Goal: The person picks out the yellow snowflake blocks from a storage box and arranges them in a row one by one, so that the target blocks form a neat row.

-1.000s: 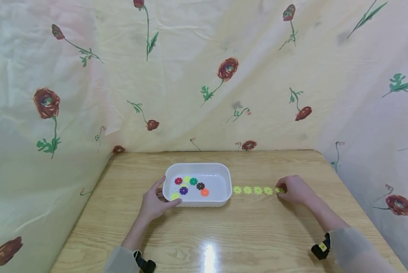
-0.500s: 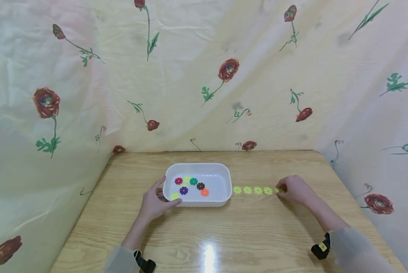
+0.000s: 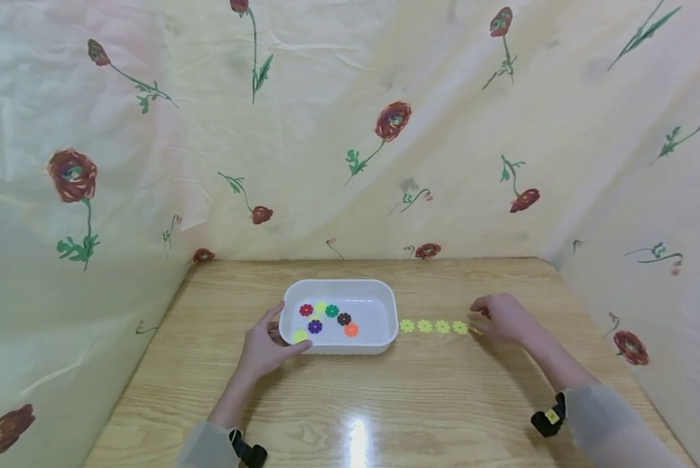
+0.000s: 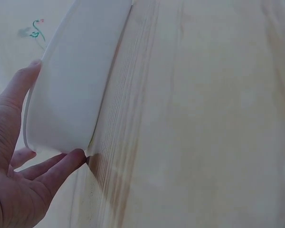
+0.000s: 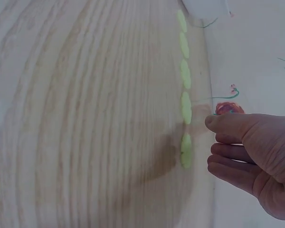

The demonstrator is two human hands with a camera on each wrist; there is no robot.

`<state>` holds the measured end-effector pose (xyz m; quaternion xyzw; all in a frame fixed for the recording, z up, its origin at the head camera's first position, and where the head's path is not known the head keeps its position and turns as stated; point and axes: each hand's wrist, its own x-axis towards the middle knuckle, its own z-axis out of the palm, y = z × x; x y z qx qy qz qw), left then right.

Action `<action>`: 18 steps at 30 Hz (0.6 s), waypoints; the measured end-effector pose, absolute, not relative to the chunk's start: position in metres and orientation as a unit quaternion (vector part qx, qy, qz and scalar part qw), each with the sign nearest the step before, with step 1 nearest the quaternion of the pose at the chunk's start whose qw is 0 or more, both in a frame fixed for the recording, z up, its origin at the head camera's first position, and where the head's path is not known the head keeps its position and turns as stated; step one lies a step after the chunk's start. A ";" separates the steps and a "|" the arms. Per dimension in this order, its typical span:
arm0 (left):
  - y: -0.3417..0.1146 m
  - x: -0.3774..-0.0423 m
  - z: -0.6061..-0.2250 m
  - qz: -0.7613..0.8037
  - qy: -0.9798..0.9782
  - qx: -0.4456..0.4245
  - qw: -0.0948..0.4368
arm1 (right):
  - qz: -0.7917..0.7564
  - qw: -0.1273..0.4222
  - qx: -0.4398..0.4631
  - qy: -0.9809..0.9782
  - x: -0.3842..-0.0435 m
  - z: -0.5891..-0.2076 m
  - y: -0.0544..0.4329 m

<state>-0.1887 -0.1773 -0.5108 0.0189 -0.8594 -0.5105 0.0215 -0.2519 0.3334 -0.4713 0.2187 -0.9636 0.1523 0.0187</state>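
Observation:
A white plastic tray (image 3: 338, 349) stands on the table, and my left hand (image 3: 260, 351) holds its left end, thumb on the near rim. Inside lie small flower-shaped discs: red (image 3: 306, 310), green (image 3: 332, 311), purple (image 3: 315, 327), dark brown or black (image 3: 344, 319), orange (image 3: 351, 330) and some yellow (image 3: 300, 335). From the tray's right side runs a straight row of several yellow flower discs (image 3: 442, 327). Just above the row's right end hovers my right hand (image 3: 503, 318), fingers loosely bent and holding nothing. The end disc (image 5: 186, 151) lies flat below it in the right wrist view.
The wooden table (image 3: 420, 396) ends at a flower-printed cloth (image 3: 326, 162) that hangs behind it and along both sides. Black camera straps sit on both wrists. Light glares off the front middle of the table.
My right hand has let go of the end yellow disc and lifted slightly off it. My left hand and the tray have stayed in place.

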 end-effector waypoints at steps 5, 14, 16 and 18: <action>-0.177 -0.190 -0.509 -0.516 -0.856 0.013 0.023 | 0.154 0.012 0.221 -0.963 -0.254 -0.465 0.329; -0.178 -0.189 -0.507 -0.515 -0.857 0.014 0.017 | 0.161 -0.006 0.230 -0.960 -0.258 -0.454 0.320; -0.179 -0.189 -0.507 -0.515 -0.857 0.014 0.017 | 0.160 -0.010 0.230 -0.960 -0.260 -0.451 0.317; -0.179 -0.190 -0.507 -0.515 -0.857 0.015 0.016 | 0.160 -0.014 0.232 -0.959 -0.261 -0.449 0.315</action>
